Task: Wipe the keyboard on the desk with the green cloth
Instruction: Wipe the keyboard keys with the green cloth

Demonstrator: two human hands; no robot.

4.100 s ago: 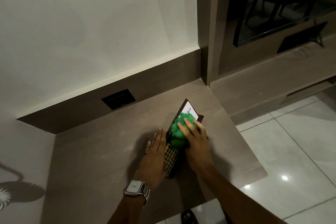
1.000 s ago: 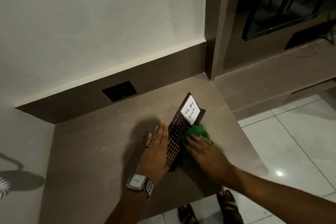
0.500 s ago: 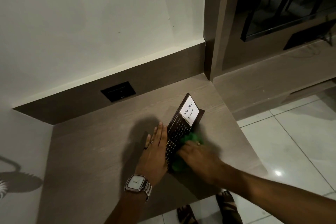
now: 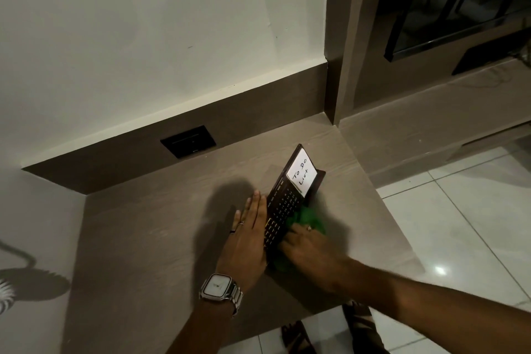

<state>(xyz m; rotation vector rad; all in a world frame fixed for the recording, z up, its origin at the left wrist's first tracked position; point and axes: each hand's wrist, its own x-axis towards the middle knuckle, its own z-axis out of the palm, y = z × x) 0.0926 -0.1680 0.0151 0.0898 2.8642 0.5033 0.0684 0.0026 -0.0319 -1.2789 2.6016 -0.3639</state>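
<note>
A dark, narrow keyboard-like board (image 4: 283,207) with rows of small keys and a white "To Do List" note (image 4: 301,175) at its far end lies tilted on the wooden desk (image 4: 161,227). My left hand (image 4: 247,238), flat with fingers together, rests against its left edge; a watch is on that wrist. My right hand (image 4: 310,250) presses the crumpled green cloth (image 4: 307,218) onto the board's near right side. Part of the cloth is hidden under that hand.
A black socket plate (image 4: 188,141) sits in the brown back panel. A brown pillar (image 4: 340,37) and a low shelf stand to the right. The desk's right and front edges drop to a tiled floor (image 4: 459,224), where my sandalled feet (image 4: 296,336) show.
My right hand has slid the green cloth from the board's far end down toward the near end, uncovering the note. My left hand has stayed flat at the left edge.
</note>
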